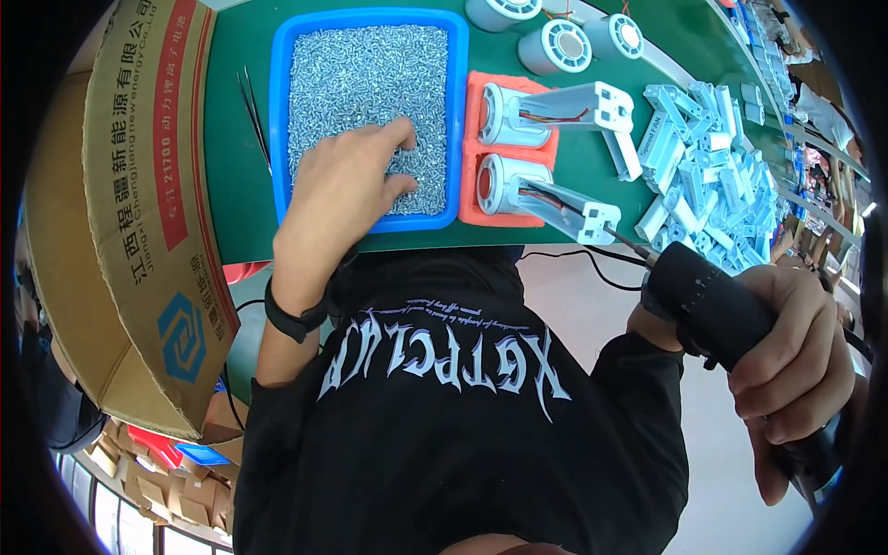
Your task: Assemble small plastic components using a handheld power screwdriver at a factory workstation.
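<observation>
My left hand (347, 176) rests over the small silver screws (370, 74) that fill a blue tray (279, 102). Its thumb and forefinger are apart, with nothing seen between them; the other fingers are partly hidden. My right hand (795, 351) is wrapped round a black electric screwdriver (708, 301). The driver's bit reaches the end of the nearer pale-blue plastic housing (564, 211), which has red wires inside. This housing and a second one (592, 104) beyond it lie with their round ends in a red foam holder (472, 148).
Loose pale-blue plastic parts (712, 176) are heaped right of the housings. Several white round units (555, 46) stand at the back. Tweezers (254, 116) lie left of the tray, beside a large cardboard box (153, 222). A black cable (592, 264) runs past the green table's front edge.
</observation>
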Demonstrator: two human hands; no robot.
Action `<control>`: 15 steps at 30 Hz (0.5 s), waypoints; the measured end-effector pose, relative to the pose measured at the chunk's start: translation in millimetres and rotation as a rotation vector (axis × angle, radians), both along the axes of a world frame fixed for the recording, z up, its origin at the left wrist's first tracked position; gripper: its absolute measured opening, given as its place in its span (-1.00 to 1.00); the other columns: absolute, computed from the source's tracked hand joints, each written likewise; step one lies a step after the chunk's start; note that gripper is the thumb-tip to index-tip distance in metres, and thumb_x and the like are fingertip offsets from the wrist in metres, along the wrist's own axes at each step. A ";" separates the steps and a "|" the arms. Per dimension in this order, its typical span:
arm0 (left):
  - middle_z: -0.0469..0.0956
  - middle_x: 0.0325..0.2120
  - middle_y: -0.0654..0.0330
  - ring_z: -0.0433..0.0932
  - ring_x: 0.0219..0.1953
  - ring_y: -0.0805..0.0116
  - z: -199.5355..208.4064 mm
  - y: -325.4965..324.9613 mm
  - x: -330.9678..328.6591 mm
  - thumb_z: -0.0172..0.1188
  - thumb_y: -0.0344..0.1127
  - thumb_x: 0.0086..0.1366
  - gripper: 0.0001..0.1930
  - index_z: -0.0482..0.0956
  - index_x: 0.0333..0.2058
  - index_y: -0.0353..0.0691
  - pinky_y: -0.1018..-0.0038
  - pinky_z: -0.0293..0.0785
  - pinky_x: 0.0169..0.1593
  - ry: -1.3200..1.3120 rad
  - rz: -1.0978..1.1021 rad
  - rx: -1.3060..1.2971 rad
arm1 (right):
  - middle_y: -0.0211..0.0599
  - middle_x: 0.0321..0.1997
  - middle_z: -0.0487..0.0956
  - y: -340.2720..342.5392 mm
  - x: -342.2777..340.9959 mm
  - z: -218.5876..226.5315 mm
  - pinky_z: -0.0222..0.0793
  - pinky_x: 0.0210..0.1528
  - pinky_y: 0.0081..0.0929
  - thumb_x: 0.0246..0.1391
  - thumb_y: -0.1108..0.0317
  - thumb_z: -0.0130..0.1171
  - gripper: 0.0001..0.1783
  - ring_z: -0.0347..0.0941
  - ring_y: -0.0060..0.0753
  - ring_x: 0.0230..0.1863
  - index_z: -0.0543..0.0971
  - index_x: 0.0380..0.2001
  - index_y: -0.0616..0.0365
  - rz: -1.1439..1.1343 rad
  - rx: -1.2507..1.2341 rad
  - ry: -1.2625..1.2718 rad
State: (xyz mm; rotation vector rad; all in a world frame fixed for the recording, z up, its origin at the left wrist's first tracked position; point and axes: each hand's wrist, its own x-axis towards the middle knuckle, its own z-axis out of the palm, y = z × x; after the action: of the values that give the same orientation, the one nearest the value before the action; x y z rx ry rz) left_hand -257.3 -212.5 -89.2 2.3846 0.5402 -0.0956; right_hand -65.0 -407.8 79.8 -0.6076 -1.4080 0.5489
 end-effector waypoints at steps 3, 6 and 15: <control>0.55 -0.45 0.12 0.56 -0.36 0.07 1.3 -1.6 2.5 0.30 -0.31 0.08 -0.85 0.58 -0.38 -0.21 0.22 0.46 -0.30 0.108 0.004 0.001 | -0.44 -0.51 0.55 2.5 -2.2 0.4 0.56 -0.52 -0.67 -0.19 0.04 0.45 -0.60 0.52 -0.55 -0.61 0.52 -0.61 0.11 0.021 -0.033 -0.027; 0.54 -0.45 0.12 0.55 -0.36 0.06 -6.8 -3.2 -0.7 0.26 -0.31 0.12 -0.88 0.62 -0.39 -0.21 0.23 0.46 -0.28 -0.048 0.018 -0.040 | -0.41 -0.57 0.54 3.4 -5.1 1.1 0.56 -0.62 -0.60 -0.14 0.36 0.44 -0.71 0.49 -0.52 -0.66 0.49 -0.66 0.18 -0.049 -0.017 0.000; 0.52 -0.47 0.13 0.54 -0.36 0.10 -10.4 -4.3 0.4 0.22 -0.39 0.14 -0.88 0.66 -0.33 -0.21 0.25 0.46 -0.26 -0.331 0.096 -0.081 | -0.38 -0.53 0.54 0.1 -8.5 3.1 0.58 -0.58 -0.60 -0.15 0.33 0.46 -0.70 0.51 -0.50 -0.64 0.49 -0.64 0.19 -0.082 -0.131 -0.005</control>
State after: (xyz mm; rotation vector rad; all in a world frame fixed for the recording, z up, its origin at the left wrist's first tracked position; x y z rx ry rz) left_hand -256.9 -216.7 -99.5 2.2293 0.4803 0.3087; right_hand -73.5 -407.6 82.9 -0.7683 -1.3528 0.5777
